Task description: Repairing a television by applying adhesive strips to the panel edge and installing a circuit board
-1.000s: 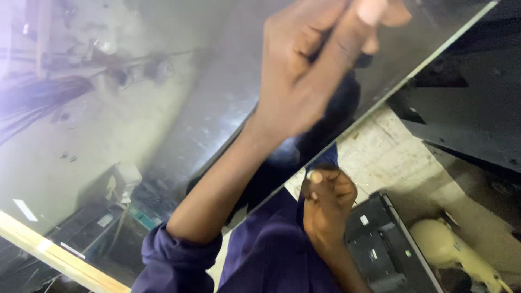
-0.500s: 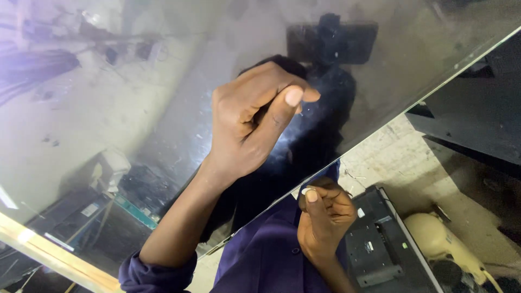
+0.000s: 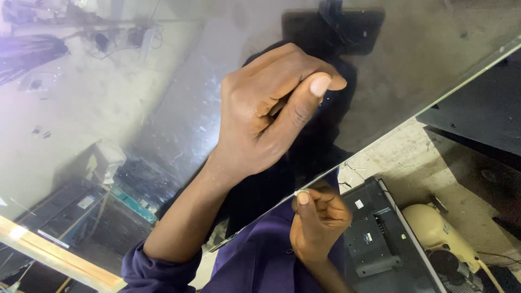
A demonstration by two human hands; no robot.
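A large glossy dark panel (image 3: 135,108) fills most of the head view and mirrors the room and my own outline. My left hand (image 3: 271,114) rests on its surface near the middle, fingers curled in and the thumb pressed against the forefinger. I cannot tell whether anything small is pinched there. My right hand (image 3: 317,222) grips the panel's lower edge (image 3: 380,142) from beneath, its thumb on the rim. Purple sleeves cover both arms.
Under the panel's edge lie a black flat device (image 3: 374,233) with its underside up and a cream-coloured blower-like tool (image 3: 434,230) on a rough pale floor (image 3: 401,152). Another dark sheet (image 3: 483,114) lies at the right. A wooden strip (image 3: 54,255) runs along the lower left.
My left hand has slid from the panel's upper right down to its middle, fingers still curled. My right hand keeps its hold on the lower edge.
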